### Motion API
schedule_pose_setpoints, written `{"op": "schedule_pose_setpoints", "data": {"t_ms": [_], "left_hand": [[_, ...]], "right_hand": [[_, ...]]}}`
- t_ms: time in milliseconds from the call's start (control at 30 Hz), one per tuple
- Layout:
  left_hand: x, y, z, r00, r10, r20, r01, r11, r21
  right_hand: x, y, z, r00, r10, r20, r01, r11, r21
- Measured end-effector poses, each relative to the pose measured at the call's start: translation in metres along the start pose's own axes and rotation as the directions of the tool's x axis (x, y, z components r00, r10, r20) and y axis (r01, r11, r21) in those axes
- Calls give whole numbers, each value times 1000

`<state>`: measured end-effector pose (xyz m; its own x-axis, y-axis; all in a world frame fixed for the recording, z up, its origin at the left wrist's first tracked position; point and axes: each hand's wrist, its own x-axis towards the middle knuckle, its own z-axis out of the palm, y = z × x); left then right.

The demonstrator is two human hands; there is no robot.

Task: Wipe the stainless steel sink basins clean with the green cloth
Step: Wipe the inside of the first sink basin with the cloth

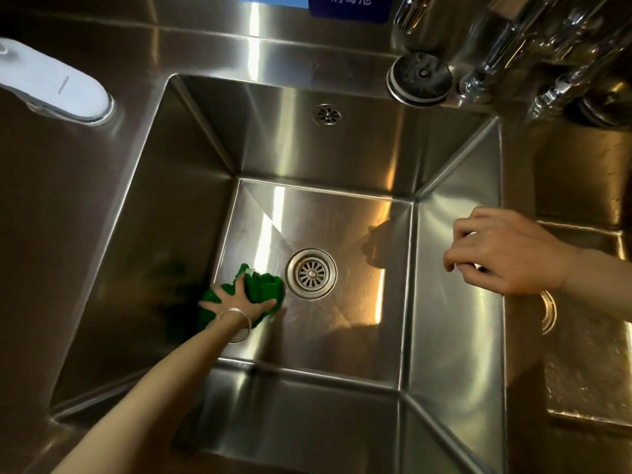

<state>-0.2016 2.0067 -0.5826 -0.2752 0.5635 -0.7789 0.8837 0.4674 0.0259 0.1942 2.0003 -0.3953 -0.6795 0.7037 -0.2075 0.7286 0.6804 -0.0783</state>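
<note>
Left hand (pixel 239 297) wipes basin (pixel 342 319) floor with green cloth (pixel 263 285).
Fingers spread flat, pressing the bunched cloth down just left of the drain (pixel 311 273); unwiped floor stretches rightward. Right hand (pixel 506 251) rests on the rim, loosely curled, holding nothing visible.

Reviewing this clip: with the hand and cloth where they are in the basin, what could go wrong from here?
1. The left hand presses the green cloth right beside the floor drain; a loose edge could snag on the strainer.
2. The bracelet on that wrist might scrape the steel.
3. The right hand rests on the basin's right rim; if the rim is wet, it may slip.
</note>
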Motion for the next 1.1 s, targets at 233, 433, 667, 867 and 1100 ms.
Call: {"op": "schedule_pose_setpoints", "data": {"t_ms": [233,433,667,867,1100], "left_hand": [[2,14,34,933,343,-110,-242,824,512],[27,-7,8,691,701,179,-576,384,722],[35,9,10,888,455,-64,-391,820,418],[61,55,-13,816,576,41,-491,654,575],[41,14,-8,810,565,155,-497,524,691]], "right_hand": [[-1,4,3,999,-50,9,50,998,-30],[3,2,-2,998,-46,41,49,996,-75],[1,3,2,997,-62,40,65,994,-84],[0,5,7,998,-31,55,35,997,-70],[0,6,6,999,-14,51,17,999,-49]]}}
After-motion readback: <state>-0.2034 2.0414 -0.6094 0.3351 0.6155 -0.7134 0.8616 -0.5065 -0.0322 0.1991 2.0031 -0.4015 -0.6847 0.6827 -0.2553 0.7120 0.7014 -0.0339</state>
